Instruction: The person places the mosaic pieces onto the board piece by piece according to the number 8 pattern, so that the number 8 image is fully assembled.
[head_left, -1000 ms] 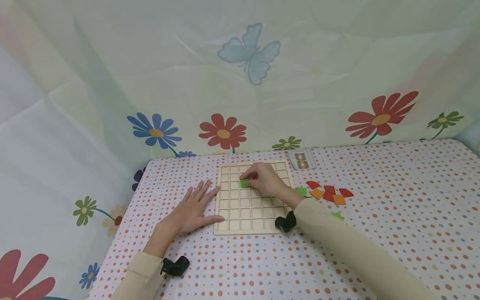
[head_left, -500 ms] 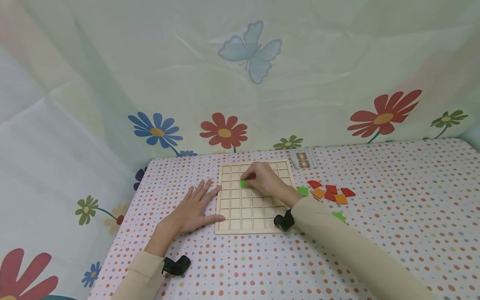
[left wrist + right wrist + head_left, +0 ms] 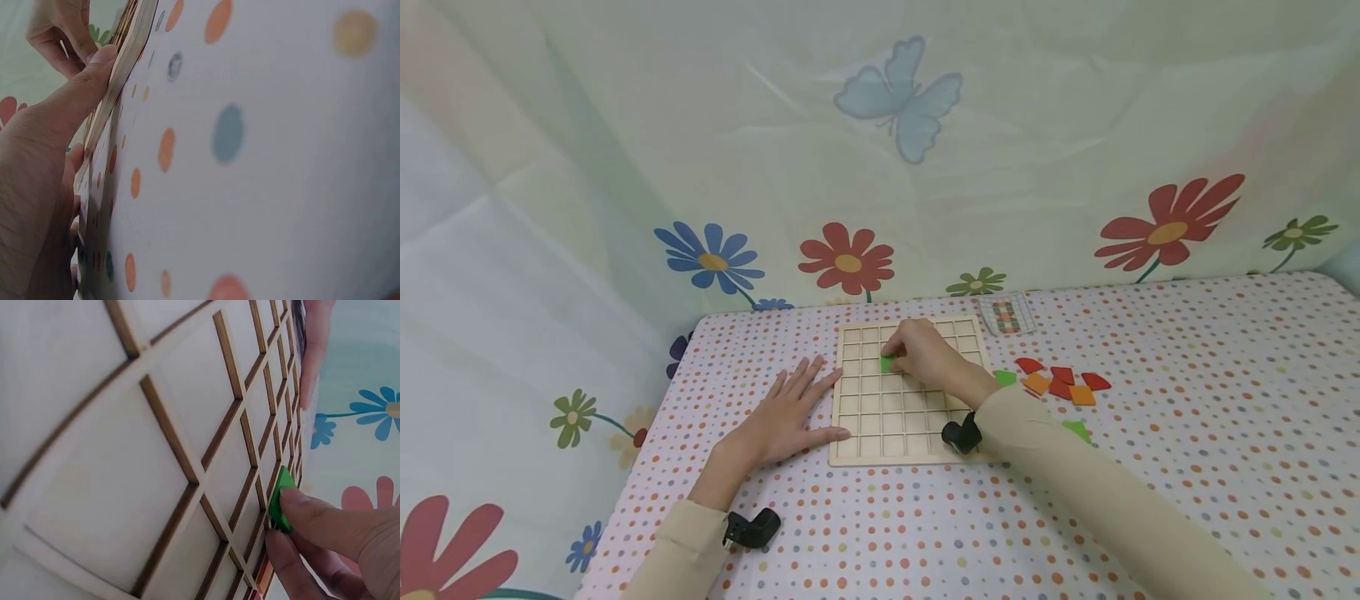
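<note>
A pale wooden grid board (image 3: 870, 422) lies on the dotted cloth. My right hand (image 3: 928, 357) is over its upper middle, pinching a small green tile (image 3: 280, 503) between thumb and fingers. The tile stands tilted against a cell's ridges in the right wrist view; whether it sits fully in the cell, I cannot tell. Below the fingertips there, an orange piece (image 3: 265, 575) shows in part, hidden from the head view by the hand. My left hand (image 3: 775, 423) lies flat with spread fingers, thumb and index fingertip touching the board's left edge.
Right of the board are several loose red and orange pieces (image 3: 1082, 395), a green square (image 3: 1005, 378) and another green piece (image 3: 1077, 430) partly behind the right sleeve. A printed pattern card (image 3: 1006, 315) lies at the board's upper right corner. A flowered curtain (image 3: 1037, 150) hangs behind.
The right wrist has shifted slightly left while its fingers keep the green tile at the same cell. The left hand has stayed at the board's edge.
</note>
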Demonstrator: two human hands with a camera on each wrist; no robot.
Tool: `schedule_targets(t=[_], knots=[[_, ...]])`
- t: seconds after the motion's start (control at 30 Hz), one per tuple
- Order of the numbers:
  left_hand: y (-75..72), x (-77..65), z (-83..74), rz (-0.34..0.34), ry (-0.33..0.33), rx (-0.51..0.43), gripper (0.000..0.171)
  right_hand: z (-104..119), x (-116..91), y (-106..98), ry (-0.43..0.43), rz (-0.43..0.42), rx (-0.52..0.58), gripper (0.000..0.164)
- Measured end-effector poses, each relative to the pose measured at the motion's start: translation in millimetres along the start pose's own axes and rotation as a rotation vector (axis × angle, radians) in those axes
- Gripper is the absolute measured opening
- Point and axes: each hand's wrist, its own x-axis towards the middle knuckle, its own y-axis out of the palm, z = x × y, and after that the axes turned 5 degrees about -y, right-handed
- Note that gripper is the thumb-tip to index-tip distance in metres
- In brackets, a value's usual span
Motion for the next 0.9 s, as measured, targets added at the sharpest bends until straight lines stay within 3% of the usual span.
schedule_targets(t=[0.27, 0.47, 0.57, 0.73, 0.9], knots=[[-0.3, -0.2, 2.0, -0.003, 0.002, -0.003, 0.095, 2, 2, 2, 0.013, -0.009, -0.013, 0.019], [-0.3, 0.3, 1.4, 0.003, 0.003, -0.003, 0.095, 3, -1, 8, 0.018, -0.049, -0.091, 0.015], [-0.3, 0.7, 1.1, 0.005, -0.001, 0.003, 0.095, 2, -4, 6, 0.013, -0.038, -0.07, 0.015], [0.4, 0.2, 0.6, 0.006, -0.003, 0.002, 0.096, 6, -19, -16, 0.049, -0.038, 0.023, 0.021], [0.8, -0.6, 0.0, -0.003, 0.003, -0.008, 0.096, 16, -53, -44, 0.02, -0.057, 0.093, 0.018]])
